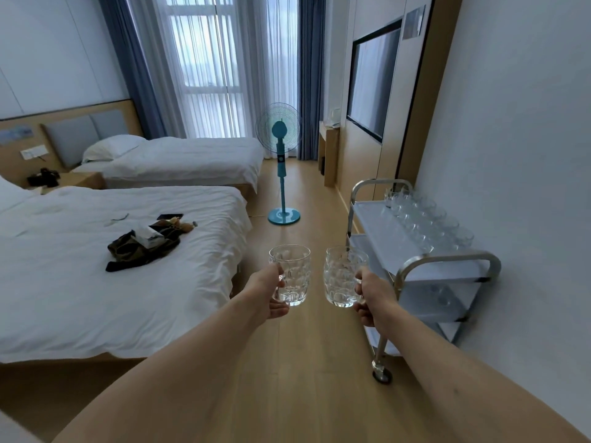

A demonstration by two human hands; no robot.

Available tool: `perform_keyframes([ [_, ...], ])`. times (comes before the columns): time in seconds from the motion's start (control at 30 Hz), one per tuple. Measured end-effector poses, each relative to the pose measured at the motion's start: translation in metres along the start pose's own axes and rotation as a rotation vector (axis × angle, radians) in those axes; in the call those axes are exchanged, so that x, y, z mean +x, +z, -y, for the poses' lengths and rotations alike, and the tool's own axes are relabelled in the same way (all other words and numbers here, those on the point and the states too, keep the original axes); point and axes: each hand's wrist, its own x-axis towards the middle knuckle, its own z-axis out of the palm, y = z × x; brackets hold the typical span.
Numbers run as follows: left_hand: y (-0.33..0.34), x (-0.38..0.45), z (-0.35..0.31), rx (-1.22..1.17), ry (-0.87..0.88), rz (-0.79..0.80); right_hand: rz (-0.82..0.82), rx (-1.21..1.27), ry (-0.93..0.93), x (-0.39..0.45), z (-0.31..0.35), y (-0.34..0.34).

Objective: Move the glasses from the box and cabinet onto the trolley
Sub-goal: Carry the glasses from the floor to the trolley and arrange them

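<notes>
Two glass mugs (290, 274) (343, 276) held up, one trolley (447, 260) with a cluster of glasses (425, 219) too crowded to count, two beds (112, 266) (179, 161), one fan (281, 164)

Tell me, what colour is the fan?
The fan is bright turquoise blue, seen in the head view.

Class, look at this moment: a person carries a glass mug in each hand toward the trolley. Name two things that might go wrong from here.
1. The left mug and right mug are held close together, so they might clink or chip.
2. The trolley's top shelf already holds rows of glasses; setting more down might knock one over.
</notes>
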Motion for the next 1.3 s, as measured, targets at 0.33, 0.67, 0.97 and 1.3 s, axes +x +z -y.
perform_keyframes([
  [0.33,0.026,0.094,-0.051,0.043,-0.028,0.082,-0.071,-0.013,0.035,0.084,0.028,0.025],
  [0.67,0.035,0.209,-0.137,0.18,0.005,0.221,-0.232,0.092,0.031,0.16,0.08,0.07],
  [0.97,0.041,0.288,-0.179,0.269,-0.007,0.329,-0.35,0.143,0.11,0.215,0.101,0.106],
  [1.3,0.055,0.358,-0.203,0.294,-0.045,0.399,-0.407,0.13,0.196,0.274,0.109,0.129],
])
